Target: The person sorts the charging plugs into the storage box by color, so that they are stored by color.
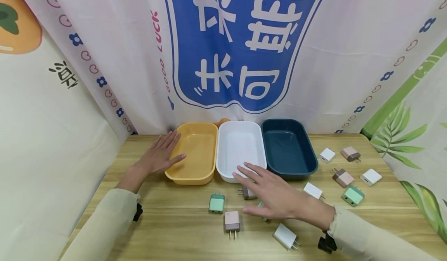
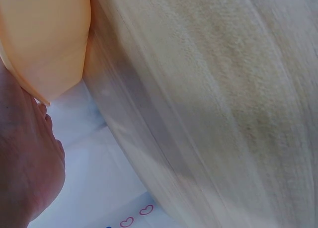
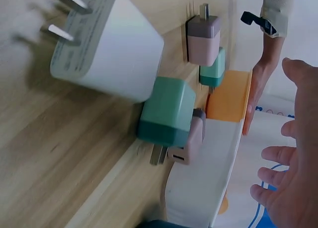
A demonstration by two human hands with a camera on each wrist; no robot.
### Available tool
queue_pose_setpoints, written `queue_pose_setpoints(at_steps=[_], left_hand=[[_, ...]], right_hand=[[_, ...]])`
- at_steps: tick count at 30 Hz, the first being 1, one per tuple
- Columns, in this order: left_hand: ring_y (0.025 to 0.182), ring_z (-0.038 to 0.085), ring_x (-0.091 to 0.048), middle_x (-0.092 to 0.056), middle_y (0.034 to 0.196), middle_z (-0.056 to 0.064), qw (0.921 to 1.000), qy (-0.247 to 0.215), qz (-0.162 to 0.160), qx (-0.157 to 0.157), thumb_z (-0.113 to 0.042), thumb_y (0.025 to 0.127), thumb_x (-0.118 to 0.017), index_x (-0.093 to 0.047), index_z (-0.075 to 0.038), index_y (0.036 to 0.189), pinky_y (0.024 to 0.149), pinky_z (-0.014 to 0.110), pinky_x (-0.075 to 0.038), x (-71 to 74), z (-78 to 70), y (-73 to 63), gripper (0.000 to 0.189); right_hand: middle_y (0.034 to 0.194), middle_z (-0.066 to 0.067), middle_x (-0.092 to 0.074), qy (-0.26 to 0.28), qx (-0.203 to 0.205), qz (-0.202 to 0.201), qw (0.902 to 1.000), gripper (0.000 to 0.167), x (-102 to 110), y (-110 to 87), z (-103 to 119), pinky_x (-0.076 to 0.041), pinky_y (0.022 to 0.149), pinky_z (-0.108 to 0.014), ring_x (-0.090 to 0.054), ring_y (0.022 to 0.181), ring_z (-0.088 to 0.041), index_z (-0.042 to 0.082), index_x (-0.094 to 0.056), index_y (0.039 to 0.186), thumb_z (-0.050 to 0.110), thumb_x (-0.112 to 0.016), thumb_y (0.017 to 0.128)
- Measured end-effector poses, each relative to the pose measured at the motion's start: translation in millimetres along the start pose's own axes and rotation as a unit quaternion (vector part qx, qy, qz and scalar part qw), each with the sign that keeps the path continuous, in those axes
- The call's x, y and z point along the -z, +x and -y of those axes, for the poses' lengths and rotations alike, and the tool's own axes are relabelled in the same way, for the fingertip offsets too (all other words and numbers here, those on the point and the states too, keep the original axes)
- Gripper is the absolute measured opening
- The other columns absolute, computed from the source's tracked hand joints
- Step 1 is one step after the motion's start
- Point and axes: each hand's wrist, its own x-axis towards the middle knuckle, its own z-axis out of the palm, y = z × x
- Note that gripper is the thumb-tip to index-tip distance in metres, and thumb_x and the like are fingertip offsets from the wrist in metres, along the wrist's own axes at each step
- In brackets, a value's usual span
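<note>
My left hand [image 1: 158,154] rests on the left rim of the yellow tray [image 1: 197,152], its fingers straight. The right hand [image 1: 272,193] hovers, fingers spread and holding nothing, over the table in front of the white tray [image 1: 241,144]. Beneath it, a pink-and-brown charger [image 1: 249,193] and a green charger [image 3: 169,109] are partly hidden in the head view. Left of that hand lie another green charger [image 1: 217,203] and a pink-and-mauve charger [image 1: 232,221], prongs toward me. A white charger [image 1: 285,236] lies nearer the front edge.
A dark blue tray [image 1: 288,148] stands right of the white one, all three side by side against the curtain [image 1: 314,78]. Several more chargers are scattered at right, among them a green one [image 1: 353,195], a pink one [image 1: 343,177] and a white one [image 1: 371,177].
</note>
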Motion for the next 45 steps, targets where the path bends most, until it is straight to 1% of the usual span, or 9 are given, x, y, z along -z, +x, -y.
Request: queue_pose_setpoints(at_steps=[3, 8, 13, 17, 21, 26, 31, 37, 45], left_hand=[[0.163, 0.043, -0.006, -0.003, 0.178, 0.020, 1.0000, 0.001, -0.001, 0.000, -0.062, 0.109, -0.039, -0.006, -0.003, 0.170, 0.131, 0.062, -0.004, -0.1, -0.1, -0.5, 0.091], [0.163, 0.042, -0.006, -0.004, 0.177, 0.021, 1.0000, -0.001, -0.004, 0.001, -0.062, 0.109, -0.040, -0.007, -0.002, 0.170, 0.131, 0.062, -0.004, 0.2, -0.6, -1.5, 0.091], [0.163, 0.042, -0.007, -0.004, 0.177, 0.020, 1.0000, 0.000, -0.003, 0.002, -0.062, 0.109, -0.039, -0.007, -0.002, 0.170, 0.131, 0.062, -0.005, 0.4, -1.0, -2.2, 0.091], [0.163, 0.043, -0.007, -0.004, 0.177, 0.020, 1.0000, -0.001, -0.003, 0.003, -0.062, 0.109, -0.039, -0.007, -0.002, 0.170, 0.131, 0.062, -0.005, 0.6, -1.1, -2.9, 0.091], [0.163, 0.043, -0.006, -0.003, 0.177, 0.020, 1.0000, -0.005, -0.002, 0.004, -0.062, 0.109, -0.039, -0.007, -0.002, 0.170, 0.131, 0.062, -0.003, 0.7, -1.4, -3.5, 0.091], [0.163, 0.042, -0.006, -0.003, 0.178, 0.020, 1.0000, -0.007, -0.002, 0.002, -0.062, 0.109, -0.040, -0.007, -0.002, 0.170, 0.131, 0.061, -0.003, 0.8, -1.9, -3.7, 0.091], [0.163, 0.042, -0.006, -0.003, 0.177, 0.020, 1.0000, -0.002, -0.004, 0.001, -0.061, 0.109, -0.040, -0.007, -0.001, 0.170, 0.131, 0.061, -0.003, 1.6, -2.1, -3.7, 0.091], [0.163, 0.043, -0.007, -0.003, 0.177, 0.020, 1.0000, 0.005, -0.006, 0.001, -0.061, 0.109, -0.040, -0.007, -0.001, 0.170, 0.131, 0.062, -0.005, 2.2, -2.3, -3.4, 0.091], [0.163, 0.042, -0.006, -0.003, 0.178, 0.019, 1.0000, 0.006, -0.005, 0.001, -0.061, 0.109, -0.040, -0.007, -0.002, 0.170, 0.131, 0.061, -0.004, 2.0, -2.9, -3.3, 0.091]], right_hand=[[0.172, -0.013, -0.033, 0.008, 0.002, 0.000, 1.0000, 0.089, -2, 1.9, 3, -0.038, 0.123, -0.056, -0.028, 0.160, -0.035, 0.016, -0.027, 0.169, 0.059, -0.064, 0.101], [0.172, -0.011, -0.033, 0.021, -0.005, 0.008, 0.9997, 0.087, -4, 4.3, 8, -0.038, 0.123, -0.054, -0.028, 0.160, -0.031, 0.018, -0.027, 0.170, 0.065, -0.057, 0.103], [0.172, -0.009, -0.033, 0.044, -0.015, 0.022, 0.9987, 0.088, -7, 7.9, 13, -0.036, 0.125, -0.053, -0.028, 0.160, -0.027, 0.022, -0.023, 0.171, 0.064, -0.058, 0.102], [0.171, -0.008, -0.036, 0.056, -0.013, 0.022, 0.9981, 0.089, -10, 11.9, 17, -0.037, 0.125, -0.051, -0.032, 0.158, -0.025, 0.023, -0.022, 0.171, 0.062, -0.061, 0.101], [0.168, -0.007, -0.041, 0.056, 0.005, 0.003, 0.9984, 0.086, -15, 16.0, 21, -0.041, 0.122, -0.049, -0.038, 0.154, -0.022, 0.020, -0.028, 0.169, 0.060, -0.062, 0.102], [0.164, -0.005, -0.044, 0.075, 0.021, -0.017, 0.9968, 0.084, -20, 20.8, 24, -0.045, 0.118, -0.046, -0.043, 0.149, -0.020, 0.017, -0.034, 0.167, 0.055, -0.068, 0.100], [0.165, -0.004, -0.043, 0.101, 0.018, -0.012, 0.9947, 0.081, -24, 25.1, 28, -0.045, 0.119, -0.044, -0.044, 0.149, -0.019, 0.016, -0.036, 0.166, 0.051, -0.070, 0.101], [0.160, -0.007, -0.050, 0.107, 0.015, -0.015, 0.9940, 0.075, -29, 32.4, 31, -0.044, 0.120, -0.043, -0.048, 0.147, -0.022, 0.010, -0.045, 0.160, 0.048, -0.071, 0.100], [0.149, -0.008, -0.060, 0.095, 0.010, -0.034, 0.9948, 0.070, -41, 39.3, 36, -0.052, 0.112, -0.040, -0.057, 0.137, -0.021, 0.006, -0.056, 0.150, 0.048, -0.074, 0.097]])
